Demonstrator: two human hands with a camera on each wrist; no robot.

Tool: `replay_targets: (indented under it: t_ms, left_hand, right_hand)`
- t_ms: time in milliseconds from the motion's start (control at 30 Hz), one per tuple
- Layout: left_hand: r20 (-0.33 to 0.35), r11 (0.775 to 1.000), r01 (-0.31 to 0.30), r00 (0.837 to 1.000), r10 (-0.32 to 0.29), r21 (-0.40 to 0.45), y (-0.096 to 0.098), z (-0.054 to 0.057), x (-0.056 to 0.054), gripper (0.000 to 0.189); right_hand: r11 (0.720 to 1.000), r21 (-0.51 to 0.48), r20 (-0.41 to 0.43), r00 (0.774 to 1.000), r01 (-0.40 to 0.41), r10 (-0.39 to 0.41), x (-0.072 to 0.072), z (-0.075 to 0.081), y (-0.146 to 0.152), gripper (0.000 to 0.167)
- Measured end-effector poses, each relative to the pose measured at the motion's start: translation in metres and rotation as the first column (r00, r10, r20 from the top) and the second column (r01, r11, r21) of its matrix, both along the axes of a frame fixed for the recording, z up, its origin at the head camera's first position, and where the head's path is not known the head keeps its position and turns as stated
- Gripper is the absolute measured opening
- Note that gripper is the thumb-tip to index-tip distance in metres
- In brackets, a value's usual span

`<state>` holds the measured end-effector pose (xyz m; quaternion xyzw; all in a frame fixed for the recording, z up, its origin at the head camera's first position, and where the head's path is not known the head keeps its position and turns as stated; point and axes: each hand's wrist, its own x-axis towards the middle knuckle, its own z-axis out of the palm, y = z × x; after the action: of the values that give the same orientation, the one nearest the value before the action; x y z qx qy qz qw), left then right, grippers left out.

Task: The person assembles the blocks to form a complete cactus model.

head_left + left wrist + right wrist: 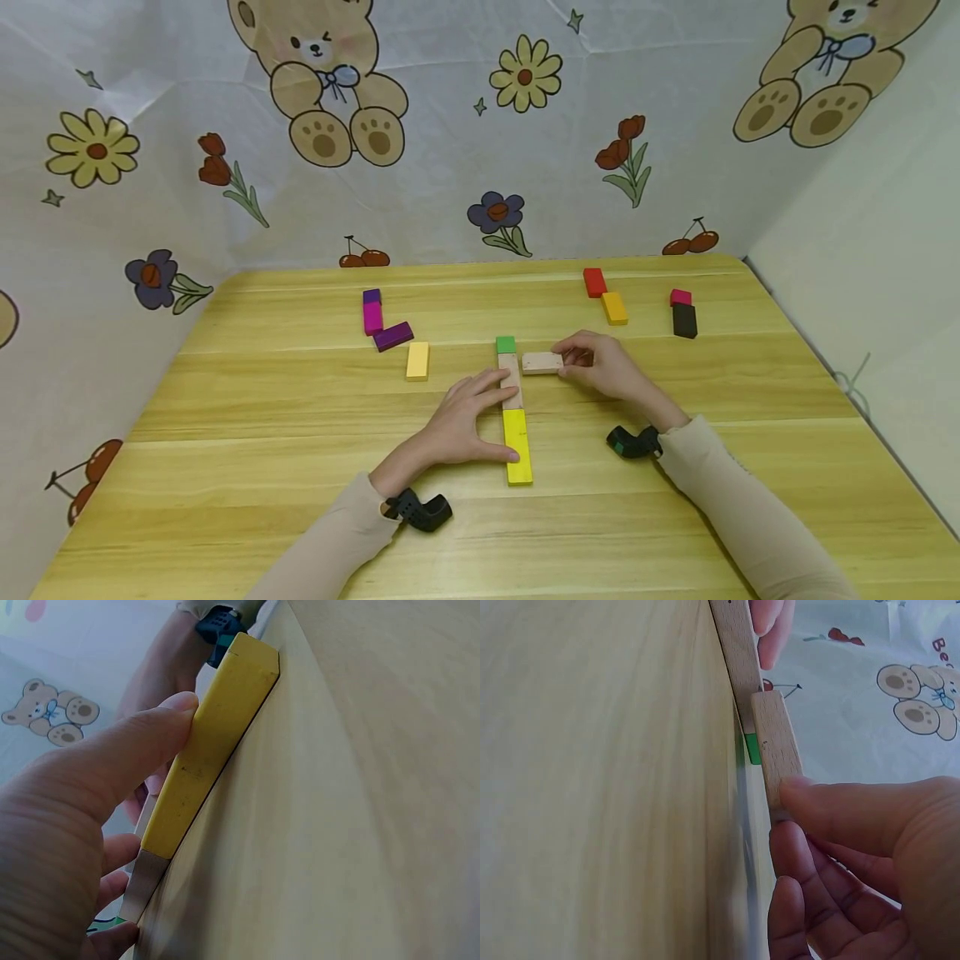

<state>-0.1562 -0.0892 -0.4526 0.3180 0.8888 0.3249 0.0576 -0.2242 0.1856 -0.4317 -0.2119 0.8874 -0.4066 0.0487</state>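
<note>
pale block: matt wood (visible grain) | tabletop: smooth, wood-look

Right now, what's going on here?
A person's left hand spans a line of blocks, touching the plain wooden block in its middle and the yellow block at its near end; a green block is at the far end. The right hand pinches a second plain wooden block close beside the line. Other coloured blocks lie on the wood-grain tabletop.
</note>
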Motion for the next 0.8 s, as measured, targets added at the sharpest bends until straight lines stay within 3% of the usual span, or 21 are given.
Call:
replay_targets:
  t_ms: [800]
  left_hand:
    - [0.014, 1.000, -0.006, 1.000, 0.006, 0.001, -0.0001, -0.0013, -0.0001, 0.090]
  right_hand:
    - [0.997, 0.035, 0.041, 0.996, -0.075, 0.073, 0.0023, -0.0016, -0.0022, 0.029]
